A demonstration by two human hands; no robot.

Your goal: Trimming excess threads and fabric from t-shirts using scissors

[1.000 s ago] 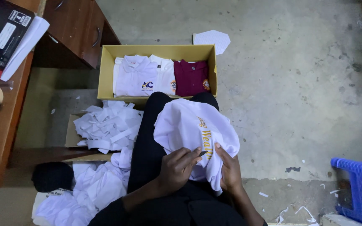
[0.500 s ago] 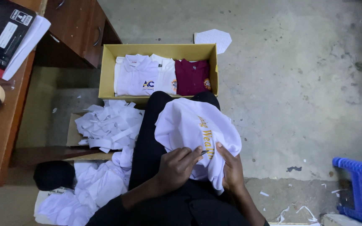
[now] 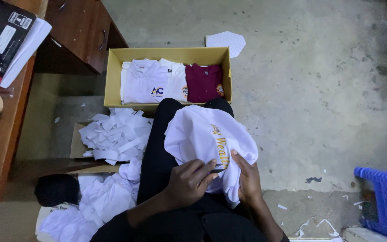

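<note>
the person sat with a white shirt [image 3: 202, 134] bearing yellow embroidered lettering draped over their lap, above the concrete floor [image 3: 319, 98]. the left hand [image 3: 192, 175] had its fingers drawn together, pinching something small and dark at the fabric just below the lettering; what it was could not be told. the right hand [image 3: 246, 177] lay flat-fingered against the shirt's lower right edge, thumb up, gripping and holding the cloth taut.

compared with a second earlier, very little had changed: both hands stayed at the same spot on the shirt, the left fingertips creeping only slightly toward the lettering, and the shirt kept its bunched shape on the lap. judging from that, the fine work at the embroidery was ongoing rather than finished.

ahead of the knees stood a yellow cardboard box [image 3: 113, 76] holding folded white polo shirts [image 3: 151, 83] and a maroon polo shirt [image 3: 204, 83]. to the left lay a heap of white paper strips [image 3: 113, 136] on flattened cardboard, and more white garments [image 3: 90, 201] nearer the person. a wooden desk [image 3: 5, 148] ran along the left, with a dark box [image 3: 1, 36] near its far edge. a blue plastic stool [image 3: 384, 197] stood on the right.
</note>
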